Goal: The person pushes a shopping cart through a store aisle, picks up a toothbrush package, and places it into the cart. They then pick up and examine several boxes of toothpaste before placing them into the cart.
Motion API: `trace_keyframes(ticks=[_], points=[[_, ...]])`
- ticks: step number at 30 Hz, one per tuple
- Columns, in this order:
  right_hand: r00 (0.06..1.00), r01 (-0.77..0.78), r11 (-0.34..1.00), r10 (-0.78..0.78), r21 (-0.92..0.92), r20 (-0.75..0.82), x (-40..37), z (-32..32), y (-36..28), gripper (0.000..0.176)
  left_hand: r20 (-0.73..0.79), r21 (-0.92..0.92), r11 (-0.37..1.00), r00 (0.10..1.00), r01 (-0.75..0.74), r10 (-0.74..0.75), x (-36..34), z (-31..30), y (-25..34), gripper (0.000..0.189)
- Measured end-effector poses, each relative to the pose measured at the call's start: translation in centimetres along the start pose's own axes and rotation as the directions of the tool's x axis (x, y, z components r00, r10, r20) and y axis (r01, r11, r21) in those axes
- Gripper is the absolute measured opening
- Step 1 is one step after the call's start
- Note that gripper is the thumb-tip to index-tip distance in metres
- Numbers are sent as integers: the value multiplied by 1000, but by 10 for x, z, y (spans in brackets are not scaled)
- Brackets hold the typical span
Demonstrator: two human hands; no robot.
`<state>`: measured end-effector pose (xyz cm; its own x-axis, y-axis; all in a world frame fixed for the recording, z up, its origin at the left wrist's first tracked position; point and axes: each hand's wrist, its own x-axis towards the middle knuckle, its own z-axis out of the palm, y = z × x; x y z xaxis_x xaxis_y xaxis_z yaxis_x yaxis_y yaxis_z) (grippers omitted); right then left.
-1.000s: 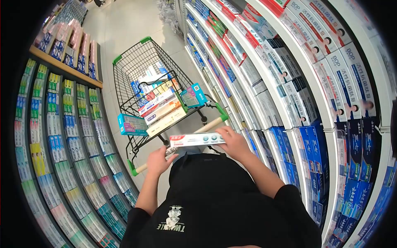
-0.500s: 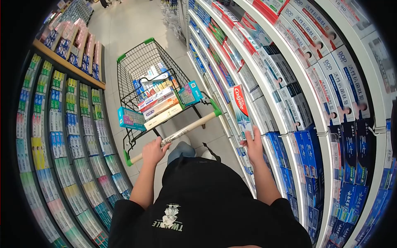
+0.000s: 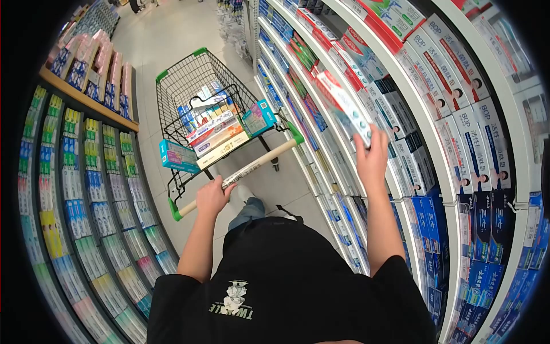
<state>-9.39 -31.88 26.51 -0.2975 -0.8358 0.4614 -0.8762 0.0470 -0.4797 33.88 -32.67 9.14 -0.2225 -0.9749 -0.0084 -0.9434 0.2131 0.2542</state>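
Note:
My right hand grips the lower end of a red and white toothpaste box, slightly blurred, held up in front of the right-hand shelves. The earlier frame shows "Colgate" on its face. My left hand is wrapped around the pale handlebar of a shopping cart. Several boxes are piled at the near end of the cart, among them a cream-coloured box. A teal card is fixed at the handle's right side and another teal card at its left.
Tall white shelves full of toothpaste boxes run close along my right. On the left stands a dark rack of toothbrush packs, with a wooden-edged shelf beyond it. Tiled floor stretches ahead, where a person's legs show.
My right hand has risen and moved forward with the toothpaste box, which has turned to show more of its side. My left hand stays on the handlebar; the cart sits slightly further left in view.

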Motion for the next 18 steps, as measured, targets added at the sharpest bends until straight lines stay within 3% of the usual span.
trace_keyframes(ticks=[2,5,9,15,18], points=[[999,-44,997,42,-67,-18,41,4,-20,49,8,-7,1000,1000,8,-8,14,-2,-6,57],[997,29,967,-47,-253,-67,99,18,-22,48,13,-25,1000,1000,-7,7,33,-3,-15,56],[998,-39,890,8,-455,-69,159,39,-16,49,11,-40,999,1000,-5,6,57,-9,-24,57],[994,-105,779,105,-618,-38,200,51,-8,48,56,-73,997,998,-5,9,83,-16,-39,57],[996,-87,736,62,-672,-61,202,55,-17,44,53,-81,997,998,-19,23,92,-16,-47,58]])
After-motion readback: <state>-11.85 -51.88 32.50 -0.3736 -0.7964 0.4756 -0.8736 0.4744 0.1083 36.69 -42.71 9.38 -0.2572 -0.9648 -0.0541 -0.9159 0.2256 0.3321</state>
